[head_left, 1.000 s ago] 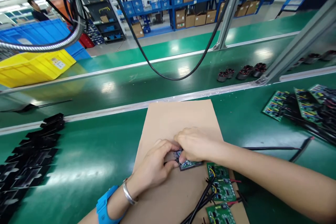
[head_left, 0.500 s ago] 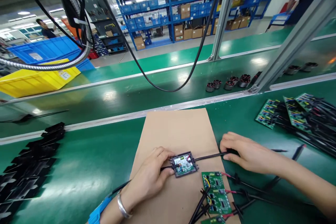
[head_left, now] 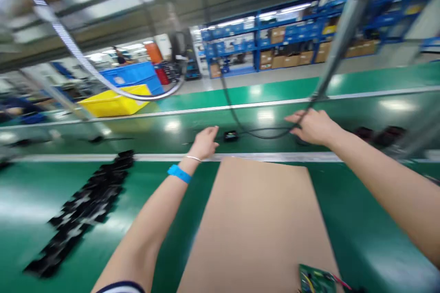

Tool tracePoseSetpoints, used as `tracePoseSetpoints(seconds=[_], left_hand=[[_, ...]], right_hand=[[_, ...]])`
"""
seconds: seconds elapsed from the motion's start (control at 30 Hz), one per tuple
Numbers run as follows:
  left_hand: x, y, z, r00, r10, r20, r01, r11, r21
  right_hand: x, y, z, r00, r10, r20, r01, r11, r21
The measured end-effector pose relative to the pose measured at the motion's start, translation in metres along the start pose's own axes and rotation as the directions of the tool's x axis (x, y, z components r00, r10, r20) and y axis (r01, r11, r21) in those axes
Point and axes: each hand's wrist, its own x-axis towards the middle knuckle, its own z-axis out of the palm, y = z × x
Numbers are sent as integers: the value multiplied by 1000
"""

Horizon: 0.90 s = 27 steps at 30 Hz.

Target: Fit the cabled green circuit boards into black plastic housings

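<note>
The small black box with a circuit board inside lies on the green strip beyond the metal rail. Just left of it is my left hand, index finger and thumb apart and nothing between them. On the right, my right hand is over the same strip, fingers stretched toward the box and apart. A dark cable runs from the box toward this hand; blur hides whether the fingertips touch it. The brown cardboard sheet lies below, with a green circuit board at its lower right.
A black cable hangs in a loop before the hands. Black plastic parts lie in rows at left. A metal post stands at right, near dark round parts. A yellow bin is at far left.
The black box went from the cardboard to the green strip beyond the rail. Both hands reached forward, and their fingers have opened. The view has shifted, leaving most circuit boards out of sight.
</note>
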Motion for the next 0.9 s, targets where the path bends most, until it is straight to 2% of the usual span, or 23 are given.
tracePoseSetpoints(seconds=[0.1, 0.2, 0.27, 0.33, 0.43, 0.5, 0.57, 0.67, 0.7, 0.73, 0.77, 0.8, 0.83, 0.9], left_hand=[[-72, -7, 5, 998, -53, 34, 52, 998, 27], [-168, -13, -11, 991, -132, 29, 131, 991, 36], [-235, -13, -31, 972, -230, -41, 232, 972, 47], [-300, -13, -53, 921, -358, -155, 369, 928, 47], [-395, -12, -80, 775, -553, -305, 584, 812, 11], [-462, -10, -93, 639, -678, -362, 723, 691, -18], [-536, -6, -100, 457, -796, -396, 857, 514, -46], [-643, 11, -99, 148, -915, -376, 979, 188, -73], [-672, 19, -94, 70, -938, -340, 992, 101, -73], [-695, 26, -86, 16, -956, -294, 997, 38, -70], [-713, 33, -77, -14, -970, -241, 998, 1, -63], [-725, 37, -66, -21, -982, -185, 998, -11, -57], [-731, 39, -54, -11, -991, -133, 999, -4, -51], [-733, 38, -30, 36, -998, -53, 998, 38, -44]], right_hand=[[-18, -19, 44, 983, -181, 24, 179, 981, 79], [-23, -44, 97, 938, -343, 43, 329, 924, 193], [-14, -86, 117, 890, -438, 129, 391, 877, 280], [-2, -149, 120, 831, -525, 186, 439, 823, 360], [12, -258, 115, 739, -641, 207, 509, 733, 451], [11, -324, 119, 676, -719, 164, 574, 653, 494], [4, -378, 132, 609, -788, 91, 646, 559, 520], [-12, -437, 159, 536, -844, 6, 715, 458, 528], [-17, -451, 167, 518, -856, -2, 730, 440, 523], [-22, -461, 174, 504, -864, 0, 742, 433, 512], [-26, -469, 180, 496, -868, 5, 753, 433, 496], [-29, -474, 185, 493, -870, 9, 762, 437, 478], [-31, -477, 188, 494, -869, 10, 770, 443, 460], [-33, -478, 192, 499, -867, 9, 780, 453, 431]])
